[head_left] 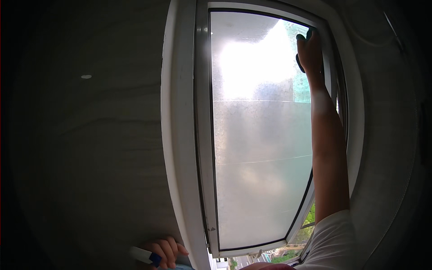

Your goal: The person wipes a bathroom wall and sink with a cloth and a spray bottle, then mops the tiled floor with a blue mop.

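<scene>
A window pane (261, 135) covered with a frosted, greyish film stands in front of me, split by thin horizontal lines. Near its upper right corner a strip (300, 87) looks clearer and greenish. My right hand (310, 54) is raised to that corner, closed around a dark teal tool (300, 64) whose working edge is hidden. Low on the left, my left hand (167, 252) is closed around a white object with a blue end (144, 254). Its kind cannot be made out, since the frame's lower edge cuts it off.
The white window frame (180, 135) rises left of the pane, beside a grey wall (99, 157) with a small pale spot. The sash is tilted open, with trees (310, 216) and a road far below. A window handle (255, 254) sits at the sash's bottom.
</scene>
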Demonstrator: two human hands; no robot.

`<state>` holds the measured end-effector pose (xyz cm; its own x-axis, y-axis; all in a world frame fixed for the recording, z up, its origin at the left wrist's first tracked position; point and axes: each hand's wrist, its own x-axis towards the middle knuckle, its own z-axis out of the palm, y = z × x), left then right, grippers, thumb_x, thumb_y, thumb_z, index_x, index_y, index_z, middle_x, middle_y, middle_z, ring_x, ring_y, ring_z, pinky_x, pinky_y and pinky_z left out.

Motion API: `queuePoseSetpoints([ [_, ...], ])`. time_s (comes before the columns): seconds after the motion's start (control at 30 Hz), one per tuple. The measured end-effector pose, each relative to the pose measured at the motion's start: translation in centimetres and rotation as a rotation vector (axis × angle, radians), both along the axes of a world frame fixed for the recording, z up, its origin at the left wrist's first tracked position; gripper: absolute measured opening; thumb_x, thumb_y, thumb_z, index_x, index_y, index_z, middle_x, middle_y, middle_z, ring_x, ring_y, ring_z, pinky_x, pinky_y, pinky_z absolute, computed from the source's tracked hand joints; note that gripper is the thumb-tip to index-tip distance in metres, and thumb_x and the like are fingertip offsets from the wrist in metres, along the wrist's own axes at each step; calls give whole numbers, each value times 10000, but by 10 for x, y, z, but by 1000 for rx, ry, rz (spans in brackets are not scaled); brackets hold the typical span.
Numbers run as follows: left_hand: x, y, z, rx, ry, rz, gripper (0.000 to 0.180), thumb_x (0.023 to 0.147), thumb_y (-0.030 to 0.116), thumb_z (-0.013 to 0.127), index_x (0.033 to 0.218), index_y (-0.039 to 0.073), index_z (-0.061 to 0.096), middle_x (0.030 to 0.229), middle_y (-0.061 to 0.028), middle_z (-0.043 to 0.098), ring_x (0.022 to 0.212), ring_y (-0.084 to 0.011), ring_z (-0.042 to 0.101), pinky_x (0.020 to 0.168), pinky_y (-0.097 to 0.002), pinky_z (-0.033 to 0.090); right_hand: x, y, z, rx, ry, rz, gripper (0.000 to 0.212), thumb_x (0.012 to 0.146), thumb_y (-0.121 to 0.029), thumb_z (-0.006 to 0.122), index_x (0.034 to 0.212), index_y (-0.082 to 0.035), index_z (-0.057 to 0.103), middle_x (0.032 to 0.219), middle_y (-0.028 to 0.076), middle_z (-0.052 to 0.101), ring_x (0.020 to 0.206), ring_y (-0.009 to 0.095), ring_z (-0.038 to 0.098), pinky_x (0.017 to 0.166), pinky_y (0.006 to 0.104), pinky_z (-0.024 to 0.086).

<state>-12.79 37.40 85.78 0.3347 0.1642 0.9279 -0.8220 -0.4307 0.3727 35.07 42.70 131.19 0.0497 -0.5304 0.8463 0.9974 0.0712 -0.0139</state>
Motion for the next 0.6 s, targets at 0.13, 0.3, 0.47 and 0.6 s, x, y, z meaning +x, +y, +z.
queuePoseSetpoints([
  [0.13,0,4,-2,69,-12,-32,301,829,336,776,771,90,613,773,-56,621,791,-188,508,954,-415,463,-100,30,25,63,45,-361,537,915,-297,553,1301,63,456,1214,306,598,1143,436,606,973,493,520],
  [0.3,6,13,-18,97,-88,-64,214,956,291,686,888,116,584,855,-61,619,790,-177,516,983,-400,492,-208,47,-13,-245,-401,7,522,937,-201,632,1382,-12,435,1396,224,539,1266,322,564,1002,461,503],
  [0.47,-5,15,-21,109,-69,-75,226,940,323,707,884,111,647,892,-48,667,904,-173,533,1033,-424,467,-184,74,-143,-209,-870,199,691,800,-93,666,1442,-26,420,1307,187,605,1221,342,588,978,429,531],
  [0.6,-7,26,-19,99,-32,-116,211,923,300,736,884,112,648,886,-34,656,893,-157,524,1012,-390,470,-161,72,-382,-630,-896,202,712,725,0,632,1424,-2,497,1355,189,600,1339,276,519,1141,460,398],
])
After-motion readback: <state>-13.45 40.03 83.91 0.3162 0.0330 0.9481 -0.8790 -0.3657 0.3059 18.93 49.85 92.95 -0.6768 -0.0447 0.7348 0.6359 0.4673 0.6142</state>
